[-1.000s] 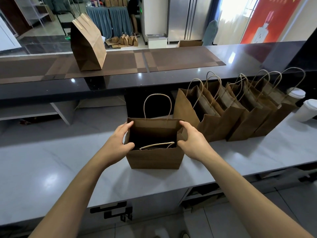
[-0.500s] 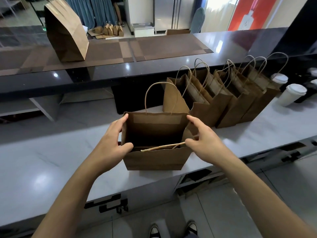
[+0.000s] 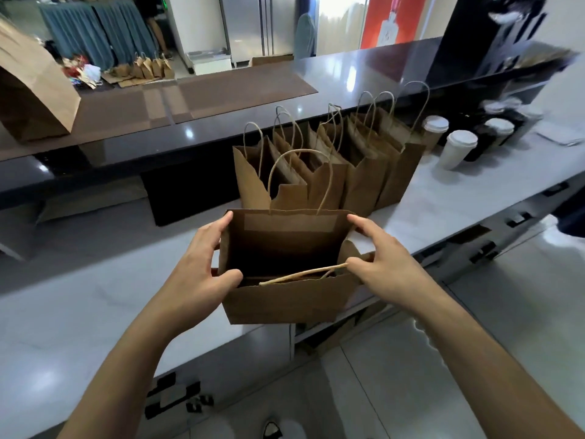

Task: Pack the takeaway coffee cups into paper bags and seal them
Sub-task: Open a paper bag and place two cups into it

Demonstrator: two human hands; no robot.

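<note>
An open brown paper bag (image 3: 285, 299) with twine handles sits at the front edge of the white counter (image 3: 79, 305). My left hand (image 3: 199, 270) grips its left rim, thumb over the near edge. My right hand (image 3: 380, 264) grips the right rim, which is folded inward. The inside of the bag is dark and no cup shows in it. Takeaway coffee cups stand at the right: a white one (image 3: 456, 150), another white-lidded one (image 3: 435, 128) behind it, and several dark ones (image 3: 493, 134), blurred.
A row of several open paper bags (image 3: 332, 172) stands just behind the held bag. A raised dark bar top (image 3: 221, 128) runs behind the counter, with a folded-shut paper bag (image 3: 31, 90) at its left. Tiled floor lies below right.
The bag has come toward me and slightly right, to the counter's front edge, still held in both hands. My view has swung right, and more cups show.
</note>
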